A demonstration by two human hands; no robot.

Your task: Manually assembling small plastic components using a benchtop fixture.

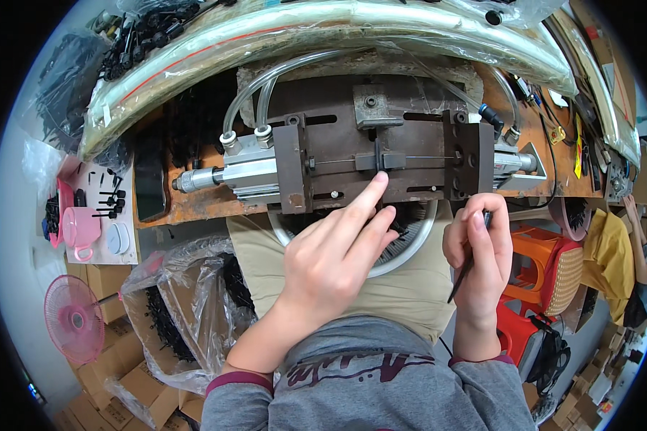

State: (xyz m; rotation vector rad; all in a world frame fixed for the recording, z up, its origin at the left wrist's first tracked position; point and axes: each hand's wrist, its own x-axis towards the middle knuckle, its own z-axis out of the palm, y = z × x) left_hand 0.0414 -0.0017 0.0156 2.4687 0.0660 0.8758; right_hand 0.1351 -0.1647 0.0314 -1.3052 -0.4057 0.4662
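Note:
My left hand (322, 267) reaches up to the dark metal fixture (331, 108). Its index fingertip touches or nearly touches the lower end of a small black part (379, 149) set upright between two small grey blocks (392, 160). The other fingers are loosely bent, and nothing shows in them. To the right, my right hand (480, 251) is closed around a slim black pointed piece (464, 276), its tip slanting down to the left; its exact kind is unclear. Thin rods link the grey blocks to air cylinders (248, 172) at either side.
Clear air hoses (269, 82) arch over the fixture. Long plastic-wrapped strips (323, 25) lie along the back. A round basket (402, 266) of black parts sits in my lap. At left are a pink mug (80, 228), a pink fan (74, 319) and a plastic-lined box (187, 309).

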